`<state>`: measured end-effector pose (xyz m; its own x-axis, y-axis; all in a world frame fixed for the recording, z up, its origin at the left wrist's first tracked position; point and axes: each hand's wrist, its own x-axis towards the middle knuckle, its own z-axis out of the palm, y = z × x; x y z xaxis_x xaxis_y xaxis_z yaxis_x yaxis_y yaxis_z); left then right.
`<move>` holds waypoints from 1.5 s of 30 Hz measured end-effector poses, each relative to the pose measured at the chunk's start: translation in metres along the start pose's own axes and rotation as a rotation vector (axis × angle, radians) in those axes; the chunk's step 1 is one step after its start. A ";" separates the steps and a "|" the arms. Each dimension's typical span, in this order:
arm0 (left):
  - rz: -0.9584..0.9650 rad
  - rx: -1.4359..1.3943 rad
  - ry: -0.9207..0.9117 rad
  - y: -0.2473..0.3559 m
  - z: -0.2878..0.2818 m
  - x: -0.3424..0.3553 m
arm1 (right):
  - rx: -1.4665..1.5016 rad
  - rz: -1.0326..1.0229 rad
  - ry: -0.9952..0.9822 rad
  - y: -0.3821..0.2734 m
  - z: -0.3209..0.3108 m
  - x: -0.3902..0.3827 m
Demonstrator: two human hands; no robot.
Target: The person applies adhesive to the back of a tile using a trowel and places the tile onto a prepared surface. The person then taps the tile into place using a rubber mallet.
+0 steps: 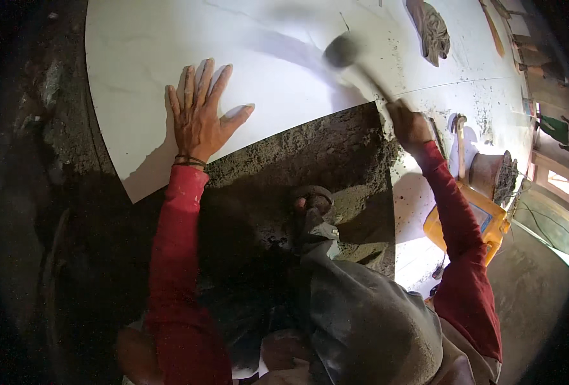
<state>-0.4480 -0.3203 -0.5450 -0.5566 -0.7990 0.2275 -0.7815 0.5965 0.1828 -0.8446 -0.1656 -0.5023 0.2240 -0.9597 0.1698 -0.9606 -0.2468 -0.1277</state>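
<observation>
My left hand (199, 128) lies flat with fingers spread on a large white tile (127, 77), near its front edge. A dark cord circles that wrist. In my right hand (414, 130) is the handle of a mallet (342, 51), its dark round head raised to the upper left and smeared by motion. The head appears above the white surface, with a shadow to its left. Between my hands, in front of the tile edge, is a rough bed of grey mortar (342, 138).
A hammer (461, 144) lies at the right, beside a mortar-crusted bucket (488, 174) and a yellow-orange case (433, 226). A crumpled grey cloth (432, 33) rests on the far tiles, where crumbs are scattered. My foot (315, 205) is on the mortar bed.
</observation>
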 end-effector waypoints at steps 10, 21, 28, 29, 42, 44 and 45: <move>-0.015 0.041 0.013 -0.001 0.005 0.002 | 0.223 0.588 -0.098 -0.031 -0.004 0.008; -0.062 0.104 -0.067 0.001 -0.001 0.001 | 0.444 0.623 -0.040 -0.111 -0.020 0.025; 0.105 -0.038 0.009 -0.036 0.003 0.004 | 0.401 0.501 -0.134 -0.147 0.000 0.007; 0.094 -0.018 0.006 -0.039 0.001 0.002 | 0.572 0.506 0.030 -0.159 -0.011 0.015; -0.346 0.230 0.091 -0.137 -0.006 -0.037 | 0.564 0.346 -0.086 -0.212 0.034 0.036; -0.340 0.233 0.093 -0.135 -0.008 -0.040 | 0.505 0.298 -0.174 -0.215 0.049 0.043; -0.336 0.238 0.109 -0.135 -0.009 -0.038 | 0.395 0.292 -0.260 -0.222 0.051 0.047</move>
<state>-0.3187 -0.3693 -0.5701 -0.2365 -0.9258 0.2948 -0.9648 0.2597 0.0414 -0.6125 -0.1625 -0.5164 0.0386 -0.9851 -0.1678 -0.8653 0.0511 -0.4986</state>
